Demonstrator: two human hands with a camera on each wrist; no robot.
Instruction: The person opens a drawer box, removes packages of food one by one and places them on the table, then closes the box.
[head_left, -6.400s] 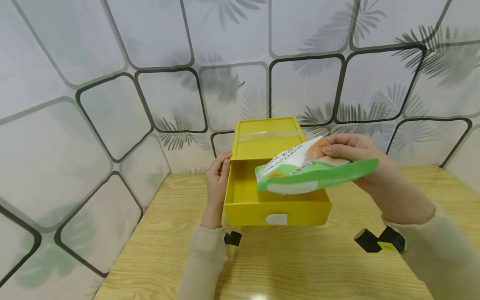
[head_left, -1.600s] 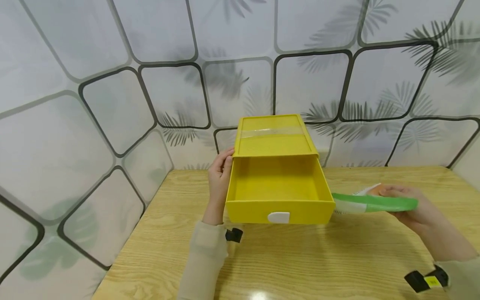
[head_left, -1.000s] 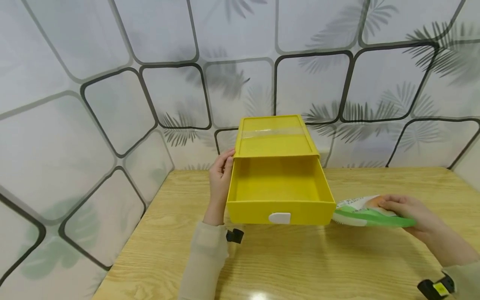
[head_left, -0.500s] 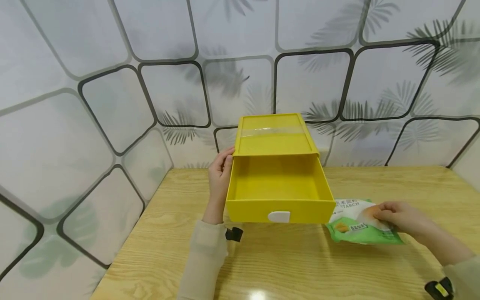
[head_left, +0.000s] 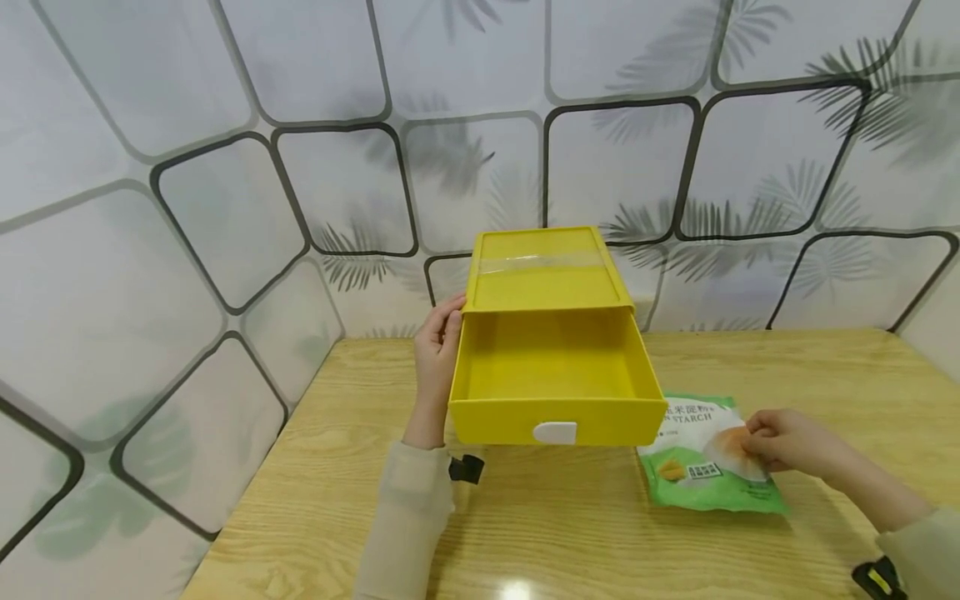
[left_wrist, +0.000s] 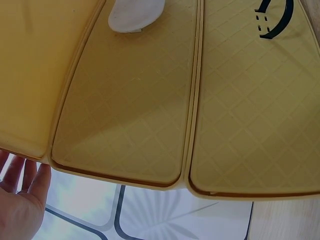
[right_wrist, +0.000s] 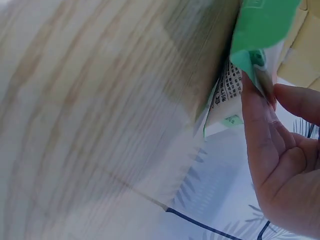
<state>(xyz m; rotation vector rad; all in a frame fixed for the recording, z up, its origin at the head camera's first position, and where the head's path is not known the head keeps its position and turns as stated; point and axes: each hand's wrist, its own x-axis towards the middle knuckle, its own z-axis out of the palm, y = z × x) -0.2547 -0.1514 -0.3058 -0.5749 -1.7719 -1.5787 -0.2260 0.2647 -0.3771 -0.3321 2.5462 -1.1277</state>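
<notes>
A yellow drawer box [head_left: 551, 271] stands near the back wall, its top drawer [head_left: 558, 423] pulled out and nothing visible inside. At the box's left side my left hand [head_left: 437, 354] rests with its fingers against the edge; in the left wrist view the fingertips [left_wrist: 42, 172] touch the yellow rim. My right hand [head_left: 795, 446] pinches the right edge of a green and white packet of starch [head_left: 708, 483] between thumb and fingers, low over the table. The drawer's front corner hides the packet's upper left part. In the right wrist view, the packet [right_wrist: 265, 30] stands tilted at the fingertips.
The wooden table [head_left: 540, 508] spreads in front and to both sides. A patterned wall [head_left: 465, 183] closes off the back and left. A white tab handle [head_left: 555, 432] sits on the drawer front. In the left wrist view, a black strap [left_wrist: 280, 20] is fixed to a textured yellow panel.
My right hand has carried the packet from above the drawer to the right and down to table height, turning its printed face up. My left hand has stayed at the box.
</notes>
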